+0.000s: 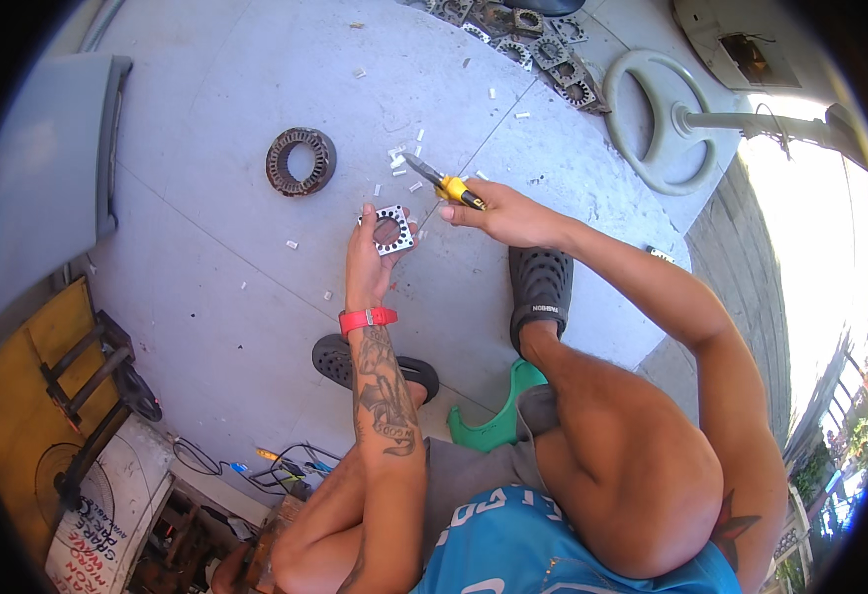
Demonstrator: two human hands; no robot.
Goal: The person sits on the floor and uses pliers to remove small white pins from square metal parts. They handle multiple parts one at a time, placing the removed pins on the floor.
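My left hand [368, 252] grips a small square metal motor core [406, 238], with a round opening in its middle and a ring of dark slots around it. Held in my right hand [515, 213] is a pair of pliers [446, 183] with yellow and black handles. Their metal jaws point up and left, apart from the core. Several small white pieces [397, 156] lie scattered on the floor around the pliers' tips. Beyond my left hand, a round dark stator ring [274, 168] rests on the floor.
Several slotted metal cores [563, 71] are piled at the far right, beside a pale wheel-shaped base [686, 158] with a pole. A grey cabinet [43, 188] stands at the left, above a yellow panel [33, 396]. Cables [271, 470] and a green stool [493, 428] are close to my legs.
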